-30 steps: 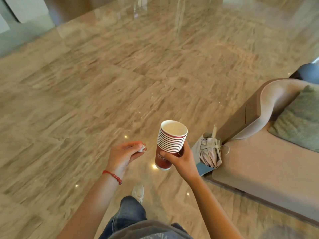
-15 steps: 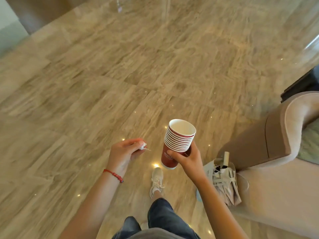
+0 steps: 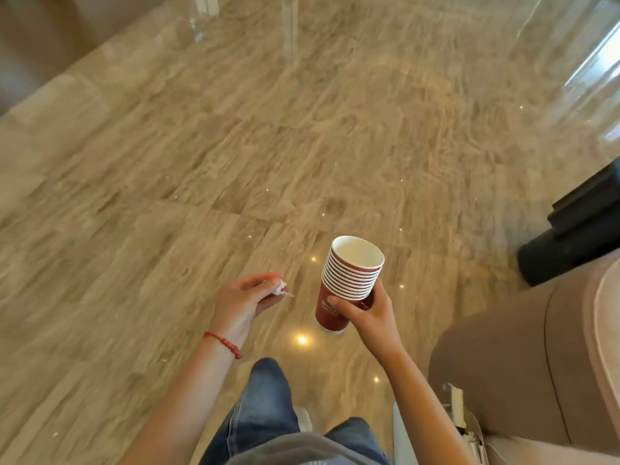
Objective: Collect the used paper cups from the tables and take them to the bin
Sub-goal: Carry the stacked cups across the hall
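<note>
A red bracelet (image 3: 224, 344) circles the left wrist. The left hand (image 3: 242, 301) is out over the floor (image 3: 167, 162), its fingers curled narrow around a small white scrap (image 3: 279, 287) pinched at the fingertips, with a bit of it poking out to the right. Just right of it, apart from that hand, the right hand (image 3: 367, 317) holds the cups (image 3: 349, 280), a nested stack of dark red paper cups with white rims, tilted slightly with its open mouth up and away from the person. The thumb (image 3: 339, 305) presses across the near side of the bottom cup, just below the banded rims; the other fingers wrap round the far right side and are mostly hidden. The stack's base hangs clear below the hand, above the floor. Below are jeans-clad legs (image 3: 261, 414). At the right edge stands a beige sofa arm (image 3: 503, 364), and beyond it a dark object (image 3: 577, 243).
</note>
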Demonstrator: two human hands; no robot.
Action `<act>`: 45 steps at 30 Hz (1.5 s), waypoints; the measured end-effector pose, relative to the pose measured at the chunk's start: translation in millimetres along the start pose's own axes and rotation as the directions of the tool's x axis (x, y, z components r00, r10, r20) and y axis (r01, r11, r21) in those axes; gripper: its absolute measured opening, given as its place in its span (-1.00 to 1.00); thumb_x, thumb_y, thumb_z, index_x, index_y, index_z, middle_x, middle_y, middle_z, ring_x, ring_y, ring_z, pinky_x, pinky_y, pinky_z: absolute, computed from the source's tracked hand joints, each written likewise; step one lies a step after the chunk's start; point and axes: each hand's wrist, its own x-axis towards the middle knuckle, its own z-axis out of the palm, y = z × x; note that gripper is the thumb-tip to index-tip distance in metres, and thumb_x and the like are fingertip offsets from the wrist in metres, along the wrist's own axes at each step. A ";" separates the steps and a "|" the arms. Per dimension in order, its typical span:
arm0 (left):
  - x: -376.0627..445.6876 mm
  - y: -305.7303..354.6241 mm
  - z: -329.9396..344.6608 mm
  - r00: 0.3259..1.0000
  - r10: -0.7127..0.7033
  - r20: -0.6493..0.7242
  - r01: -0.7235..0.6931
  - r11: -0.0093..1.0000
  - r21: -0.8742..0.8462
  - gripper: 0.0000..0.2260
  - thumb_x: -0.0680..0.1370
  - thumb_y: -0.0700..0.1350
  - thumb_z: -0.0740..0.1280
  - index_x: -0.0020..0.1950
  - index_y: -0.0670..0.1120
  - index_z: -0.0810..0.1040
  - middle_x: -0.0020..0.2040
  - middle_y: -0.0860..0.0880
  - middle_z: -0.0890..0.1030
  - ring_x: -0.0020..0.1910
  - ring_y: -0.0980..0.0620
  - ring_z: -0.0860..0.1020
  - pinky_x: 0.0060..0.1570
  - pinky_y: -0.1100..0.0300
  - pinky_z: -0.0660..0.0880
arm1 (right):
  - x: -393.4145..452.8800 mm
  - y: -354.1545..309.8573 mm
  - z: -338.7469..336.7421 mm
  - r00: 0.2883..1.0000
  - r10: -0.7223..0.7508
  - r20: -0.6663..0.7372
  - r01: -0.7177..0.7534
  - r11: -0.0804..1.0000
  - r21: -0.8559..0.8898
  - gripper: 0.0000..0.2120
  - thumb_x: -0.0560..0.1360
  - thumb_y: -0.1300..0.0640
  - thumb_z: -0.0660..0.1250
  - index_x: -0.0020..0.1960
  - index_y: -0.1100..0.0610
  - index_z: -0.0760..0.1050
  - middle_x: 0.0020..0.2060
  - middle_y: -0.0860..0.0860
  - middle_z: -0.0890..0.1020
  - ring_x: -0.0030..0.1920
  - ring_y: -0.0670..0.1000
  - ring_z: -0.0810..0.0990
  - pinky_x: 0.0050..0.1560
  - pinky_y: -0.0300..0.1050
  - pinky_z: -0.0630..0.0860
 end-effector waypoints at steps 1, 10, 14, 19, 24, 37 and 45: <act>18.0 6.8 6.7 1.000 -0.006 0.011 0.005 1.000 0.003 -0.96 0.39 -0.32 0.43 -0.21 -0.21 0.67 -0.25 -0.14 0.70 -0.22 -0.02 0.68 -0.27 0.28 0.58 | 18.0 -1.4 0.3 1.000 0.005 -0.007 -0.005 1.000 0.004 -0.49 0.30 0.26 0.53 0.19 0.09 0.45 -0.01 -0.02 0.66 0.01 -0.10 0.63 -0.05 -0.25 0.56; 216.8 81.6 78.2 0.990 -0.008 0.141 0.000 0.998 0.060 -0.91 0.39 -0.30 0.43 -0.30 -0.16 0.69 -0.27 -0.12 0.70 -0.23 -0.01 0.68 -0.25 0.29 0.58 | 216.2 -29.0 2.9 0.990 0.002 -0.139 0.003 1.000 0.031 -0.50 0.29 0.26 0.54 0.17 0.10 0.46 -0.03 -0.02 0.67 -0.01 -0.09 0.64 -0.09 -0.27 0.56; 301.6 131.2 114.3 0.981 -0.027 0.193 0.010 0.996 0.093 -0.91 0.39 -0.28 0.44 -0.29 -0.14 0.70 -0.26 -0.12 0.70 -0.22 0.00 0.68 -0.26 0.31 0.57 | 304.7 -56.7 5.4 0.983 -0.001 -0.186 0.008 0.999 0.039 -0.50 0.29 0.27 0.54 0.16 0.09 0.47 -0.06 -0.06 0.67 -0.02 -0.10 0.64 -0.08 -0.27 0.56; 390.2 178.4 157.2 0.971 -0.037 0.235 0.005 0.991 0.136 -0.88 0.40 -0.28 0.43 -0.30 -0.11 0.70 -0.26 -0.10 0.70 -0.23 0.02 0.68 -0.25 0.32 0.56 | 393.6 -80.8 0.6 0.973 0.016 -0.229 -0.003 0.998 0.059 -0.48 0.29 0.25 0.55 0.19 0.08 0.45 -0.01 -0.03 0.66 0.01 -0.08 0.63 -0.04 -0.18 0.58; 470.2 199.8 206.2 0.971 -0.066 0.230 0.034 0.989 0.142 -0.91 0.40 -0.30 0.42 -0.27 -0.16 0.69 -0.26 -0.14 0.69 -0.21 -0.02 0.67 -0.23 0.27 0.59 | 483.8 -86.8 -17.4 0.971 0.034 -0.237 -0.018 0.997 0.071 -0.46 0.30 0.26 0.54 0.21 0.06 0.44 0.02 0.00 0.65 0.05 -0.05 0.63 0.00 -0.13 0.58; 699.8 280.2 386.7 0.976 -0.060 0.211 0.036 0.992 0.119 -0.89 0.39 -0.31 0.42 -0.30 -0.16 0.69 -0.26 -0.14 0.70 -0.23 -0.02 0.68 -0.26 0.29 0.58 | 787.9 -147.4 -112.6 0.976 -0.001 -0.219 0.009 0.999 0.037 -0.50 0.28 0.26 0.54 0.14 0.02 0.46 -0.07 -0.09 0.67 -0.03 -0.17 0.63 -0.13 -0.36 0.53; 836.7 325.6 478.4 0.977 -0.097 0.189 0.077 0.991 0.107 -0.88 0.41 -0.35 0.39 -0.28 -0.19 0.67 -0.29 -0.12 0.69 -0.27 0.00 0.68 -0.31 0.31 0.57 | 952.9 -169.5 -143.7 0.976 0.029 -0.214 -0.023 0.999 0.028 -0.53 0.28 0.24 0.55 0.10 -0.04 0.47 -0.09 -0.15 0.68 -0.04 -0.17 0.64 -0.14 -0.35 0.54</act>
